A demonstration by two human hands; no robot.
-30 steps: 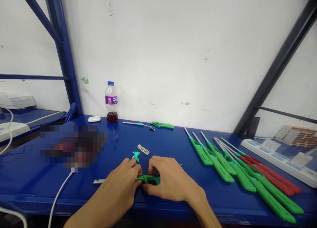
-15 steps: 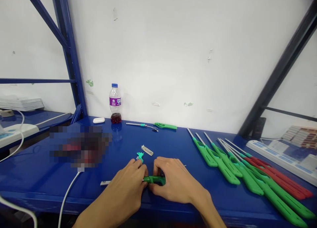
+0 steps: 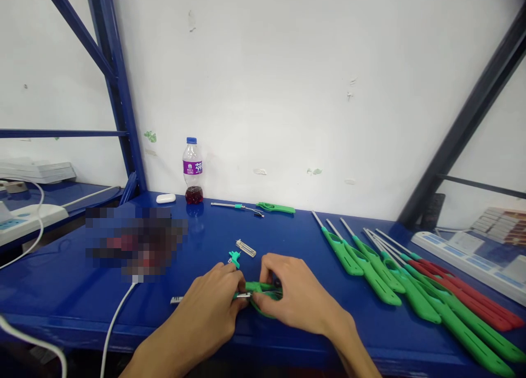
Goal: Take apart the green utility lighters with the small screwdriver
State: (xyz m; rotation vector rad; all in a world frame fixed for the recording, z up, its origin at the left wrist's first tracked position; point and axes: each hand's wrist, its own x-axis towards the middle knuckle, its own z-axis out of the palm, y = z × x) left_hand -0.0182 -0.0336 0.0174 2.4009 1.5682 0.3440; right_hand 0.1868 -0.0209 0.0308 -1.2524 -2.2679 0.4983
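Note:
A green long-necked lighter lies at the front of the blue bench, and both my hands are on it. My left hand pinches its neck end, where a thin metal tube sticks out to the left. My right hand grips the green handle, whose two halves look parted. A small teal part and a clear little piece sit just behind my fingers.
Several green and red lighters lie in a row at the right. A drink bottle, a white case and a taken-apart lighter sit by the wall. A white cable and a blurred patch lie left; power strips flank the bench.
The green handle, closed before, now shows its halves spread between my fingers. My right hand has shifted slightly right and up on it. The view moved a little.

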